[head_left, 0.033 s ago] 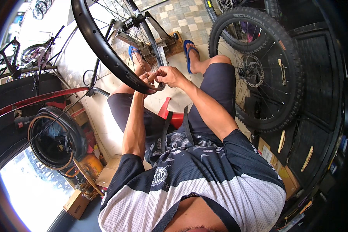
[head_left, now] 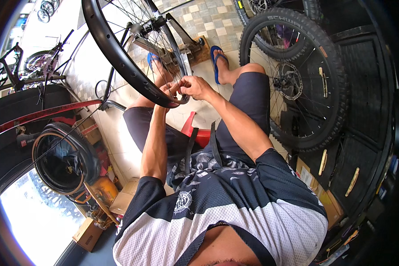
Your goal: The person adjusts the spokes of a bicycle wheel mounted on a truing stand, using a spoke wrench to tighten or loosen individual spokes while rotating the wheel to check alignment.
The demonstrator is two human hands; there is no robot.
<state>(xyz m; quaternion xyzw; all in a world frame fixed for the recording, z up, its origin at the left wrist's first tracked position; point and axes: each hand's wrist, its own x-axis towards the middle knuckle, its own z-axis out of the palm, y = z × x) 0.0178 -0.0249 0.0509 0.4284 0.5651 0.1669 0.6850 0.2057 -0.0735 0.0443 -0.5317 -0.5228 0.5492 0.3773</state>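
A black bicycle wheel rim without a tyre rises in front of me, its thin spokes running to a hub held in a dark wheel stand. My left hand is at the near, lower part of the rim, fingers bent among the spokes and partly hidden by the rim. Beside it, on the right, my right hand is closed in a pinch at the rim's inner side. The fingertips of both hands nearly meet there. Whatever they pinch is too small and covered to tell.
A wooden base lies under the stand, between my feet. To the right leans a wheel with a knobbly tyre against black drawers. Something red shows between my legs. At left are a tyred wheel, a red bar and cardboard boxes.
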